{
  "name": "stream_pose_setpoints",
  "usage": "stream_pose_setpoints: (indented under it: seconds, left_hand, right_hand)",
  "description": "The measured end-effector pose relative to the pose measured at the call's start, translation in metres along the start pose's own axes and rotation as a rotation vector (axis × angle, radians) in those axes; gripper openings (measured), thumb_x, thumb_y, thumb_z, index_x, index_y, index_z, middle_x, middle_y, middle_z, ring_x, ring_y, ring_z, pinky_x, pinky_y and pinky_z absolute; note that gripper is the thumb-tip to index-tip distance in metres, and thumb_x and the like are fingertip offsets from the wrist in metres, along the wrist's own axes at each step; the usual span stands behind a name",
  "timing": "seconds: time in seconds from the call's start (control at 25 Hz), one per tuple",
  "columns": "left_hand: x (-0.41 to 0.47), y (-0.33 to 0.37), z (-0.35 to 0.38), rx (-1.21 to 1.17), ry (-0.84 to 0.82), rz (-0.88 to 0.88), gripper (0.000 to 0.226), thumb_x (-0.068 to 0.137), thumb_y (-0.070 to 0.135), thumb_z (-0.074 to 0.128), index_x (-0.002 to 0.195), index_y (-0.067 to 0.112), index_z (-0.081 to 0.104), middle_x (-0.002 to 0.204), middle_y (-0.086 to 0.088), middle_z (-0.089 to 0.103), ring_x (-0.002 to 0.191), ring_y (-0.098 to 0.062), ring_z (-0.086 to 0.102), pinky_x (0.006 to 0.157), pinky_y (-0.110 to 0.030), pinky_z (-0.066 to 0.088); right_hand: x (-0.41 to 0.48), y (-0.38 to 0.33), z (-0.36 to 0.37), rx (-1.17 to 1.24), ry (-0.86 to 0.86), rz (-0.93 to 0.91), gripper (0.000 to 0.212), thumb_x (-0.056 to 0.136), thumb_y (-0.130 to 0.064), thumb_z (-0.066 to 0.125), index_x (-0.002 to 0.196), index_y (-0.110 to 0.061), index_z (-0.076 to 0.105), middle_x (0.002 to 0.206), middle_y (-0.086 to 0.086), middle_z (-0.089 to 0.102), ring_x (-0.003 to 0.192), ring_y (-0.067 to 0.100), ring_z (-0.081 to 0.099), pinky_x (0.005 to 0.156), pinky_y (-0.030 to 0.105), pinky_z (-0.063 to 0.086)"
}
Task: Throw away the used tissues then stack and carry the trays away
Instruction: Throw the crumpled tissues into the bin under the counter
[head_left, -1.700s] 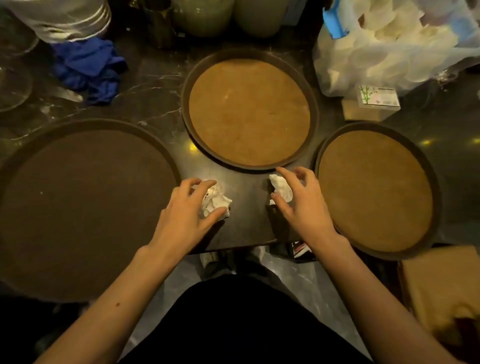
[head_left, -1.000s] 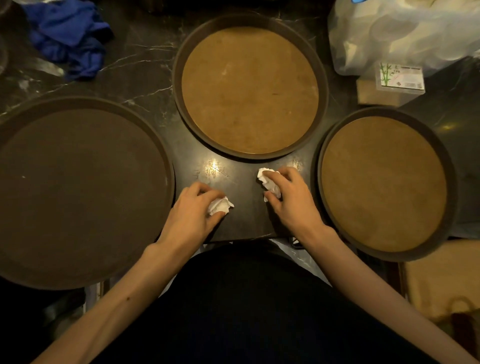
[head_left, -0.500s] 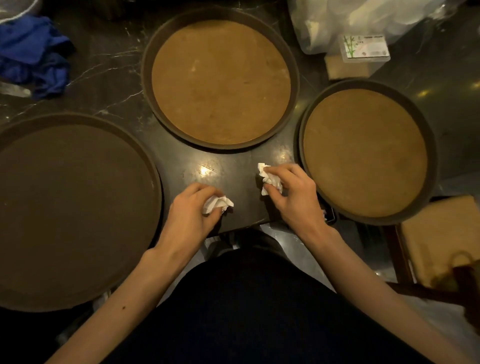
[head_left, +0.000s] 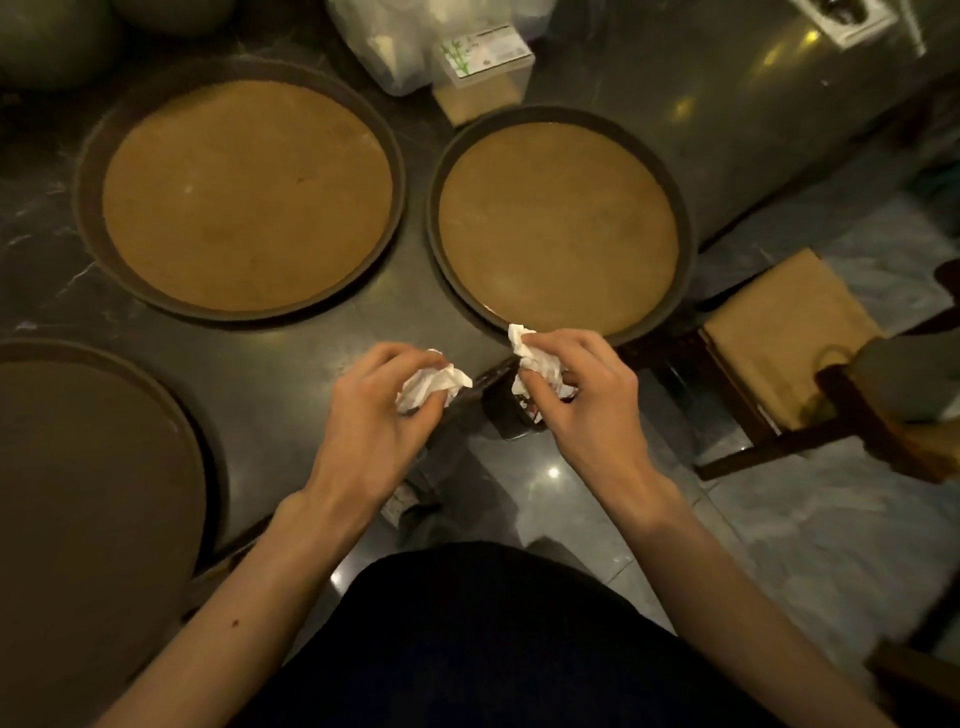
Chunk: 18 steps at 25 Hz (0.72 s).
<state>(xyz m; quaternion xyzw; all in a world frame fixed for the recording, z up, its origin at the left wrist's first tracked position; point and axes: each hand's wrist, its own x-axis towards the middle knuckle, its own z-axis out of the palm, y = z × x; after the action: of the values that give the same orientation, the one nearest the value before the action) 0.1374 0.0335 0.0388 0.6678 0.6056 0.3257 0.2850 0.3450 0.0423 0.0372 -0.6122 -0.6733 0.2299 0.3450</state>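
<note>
Three round dark-rimmed trays lie on the dark marble table: a large dark one (head_left: 98, 467) at the left, a brown-lined one (head_left: 244, 192) in the middle, and another brown-lined one (head_left: 558, 228) to the right. My left hand (head_left: 374, 415) grips a crumpled white tissue (head_left: 434, 387) near the table's front edge. A second crumpled tissue (head_left: 535, 356) is pinched in my right hand (head_left: 587, 395), just off the right tray's near rim. Both hands hover around the table corner.
A plastic bag of white items (head_left: 395, 41) and a small box with a bamboo label (head_left: 480, 67) stand behind the trays. A wooden chair with a tan cushion (head_left: 779, 332) stands on the marble floor at the right. A dark small object (head_left: 511, 410) sits below the table edge.
The view has swung to the right, so the trays sit further left in frame. Both hands lifted their tissues off the table and drew slightly toward me and to the right.
</note>
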Motion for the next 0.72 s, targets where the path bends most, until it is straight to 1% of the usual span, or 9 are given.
stream_pose_setpoints:
  seconds: [0.12, 0.24, 0.36, 0.44, 0.6, 0.72]
  left_hand:
    - [-0.011, 0.039, 0.035, 0.011, -0.036, 0.070, 0.025, 0.080, 0.013, 0.076, 0.104, 0.018, 0.072, 0.105, 0.003, 0.065, 0.094, -0.007, 0.061, 0.081, -0.026, 0.051]
    - [-0.024, 0.083, 0.080, 0.028, -0.058, 0.134, 0.027, 0.079, 0.014, 0.076, 0.105, 0.019, 0.072, 0.106, 0.003, 0.064, 0.094, -0.006, 0.060, 0.082, -0.026, 0.052]
    - [-0.044, 0.137, 0.137, 0.009, -0.100, 0.208, 0.027, 0.080, 0.015, 0.076, 0.106, 0.022, 0.071, 0.107, 0.006, 0.063, 0.097, -0.005, 0.060, 0.085, -0.024, 0.051]
    - [-0.057, 0.169, 0.172, 0.006, -0.114, 0.252, 0.029, 0.080, 0.017, 0.077, 0.105, 0.027, 0.069, 0.108, 0.009, 0.062, 0.098, -0.002, 0.059, 0.085, -0.021, 0.050]
    - [-0.076, 0.220, 0.216, 0.002, -0.130, 0.314, 0.030, 0.081, 0.023, 0.075, 0.108, 0.033, 0.066, 0.108, 0.016, 0.060, 0.099, 0.003, 0.057, 0.083, -0.012, 0.047]
    - [-0.082, 0.246, 0.234, -0.013, -0.131, 0.338, 0.027, 0.082, 0.023, 0.074, 0.107, 0.029, 0.068, 0.108, 0.013, 0.062, 0.098, 0.002, 0.058, 0.082, -0.011, 0.047]
  right_hand:
    - [-0.028, 0.023, -0.041, 0.006, 0.089, 0.023, 0.030, 0.084, -0.010, 0.073, 0.113, -0.016, 0.070, 0.106, -0.006, 0.059, 0.097, 0.005, 0.056, 0.081, 0.027, 0.050]
    - [-0.061, 0.052, -0.088, 0.026, 0.157, 0.057, 0.030, 0.085, -0.011, 0.073, 0.114, -0.017, 0.069, 0.108, -0.004, 0.059, 0.099, 0.003, 0.056, 0.082, 0.026, 0.050]
    - [-0.102, 0.091, -0.148, 0.021, 0.243, 0.075, 0.031, 0.085, -0.013, 0.072, 0.115, -0.018, 0.068, 0.108, -0.004, 0.058, 0.099, -0.002, 0.052, 0.083, 0.018, 0.048]
    - [-0.129, 0.116, -0.185, 0.008, 0.292, 0.092, 0.030, 0.085, -0.013, 0.072, 0.115, -0.018, 0.068, 0.108, -0.002, 0.059, 0.098, -0.002, 0.051, 0.082, 0.014, 0.045]
    - [-0.167, 0.150, -0.241, 0.000, 0.360, 0.139, 0.033, 0.085, -0.011, 0.072, 0.117, -0.018, 0.068, 0.111, -0.002, 0.059, 0.101, 0.002, 0.053, 0.083, 0.016, 0.045]
    - [-0.180, 0.165, -0.264, 0.002, 0.409, 0.148, 0.035, 0.084, -0.010, 0.073, 0.117, -0.019, 0.067, 0.111, -0.003, 0.059, 0.101, -0.001, 0.051, 0.083, 0.017, 0.047]
